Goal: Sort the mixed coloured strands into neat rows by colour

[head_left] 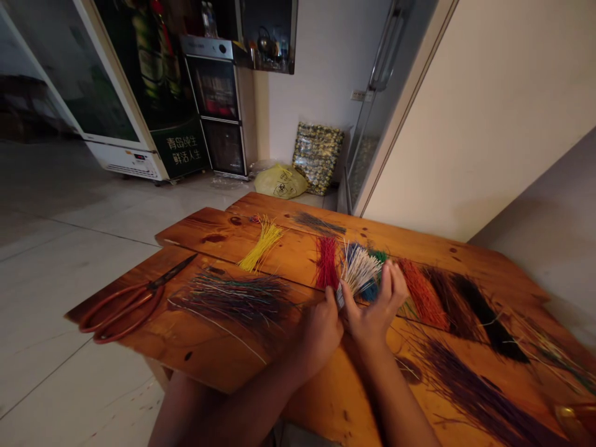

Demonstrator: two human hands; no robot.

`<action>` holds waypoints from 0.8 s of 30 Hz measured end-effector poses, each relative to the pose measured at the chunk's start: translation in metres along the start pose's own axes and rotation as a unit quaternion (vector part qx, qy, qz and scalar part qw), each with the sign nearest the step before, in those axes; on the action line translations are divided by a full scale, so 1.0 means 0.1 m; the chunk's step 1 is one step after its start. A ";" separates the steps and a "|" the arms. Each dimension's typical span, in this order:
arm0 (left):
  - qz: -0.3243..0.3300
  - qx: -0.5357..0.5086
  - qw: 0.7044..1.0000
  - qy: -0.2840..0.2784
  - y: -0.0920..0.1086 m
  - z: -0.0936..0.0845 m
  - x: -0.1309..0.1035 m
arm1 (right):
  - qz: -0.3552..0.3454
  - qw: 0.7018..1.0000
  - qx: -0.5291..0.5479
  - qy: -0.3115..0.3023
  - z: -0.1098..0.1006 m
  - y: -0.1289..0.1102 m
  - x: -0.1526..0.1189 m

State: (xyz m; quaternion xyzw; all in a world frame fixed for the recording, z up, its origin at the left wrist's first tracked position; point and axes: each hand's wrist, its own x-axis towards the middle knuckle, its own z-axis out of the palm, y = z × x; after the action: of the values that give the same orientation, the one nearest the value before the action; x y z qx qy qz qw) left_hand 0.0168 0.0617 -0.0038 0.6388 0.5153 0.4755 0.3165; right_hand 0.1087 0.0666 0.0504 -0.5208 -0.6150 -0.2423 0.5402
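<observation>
Desk (336, 388): one red bundle (326, 262) left of one white bundle (360, 269); left grip (325, 324) clasping the latter, right grip (374, 311) spread.

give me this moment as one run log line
left hand: gripping white bundle low; right hand: spread at white bundle; beside: red bundle; farther left: yellow bundle, scissors; surface: wooden table

Forward-down head view over table (335, 388)
</observation>
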 end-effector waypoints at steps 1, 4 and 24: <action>0.006 0.016 1.000 -0.003 0.00 0.00 0.00 | -0.001 1.000 -0.006 -0.010 -0.01 0.00 0.01; 0.023 0.056 0.998 -0.018 0.03 0.00 -0.02 | 0.017 0.998 -0.021 -0.062 -0.02 0.00 0.04; -0.127 -0.114 0.984 -0.057 -0.02 0.04 0.16 | 0.444 0.713 0.533 0.103 -0.14 0.60 0.24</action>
State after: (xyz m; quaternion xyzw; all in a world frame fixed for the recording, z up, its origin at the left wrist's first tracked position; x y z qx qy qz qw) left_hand 0.0203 0.0780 -0.0022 0.5542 0.5159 0.4502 0.4733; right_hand 0.1714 0.0842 0.0604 -0.3319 -0.2803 0.3414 0.8335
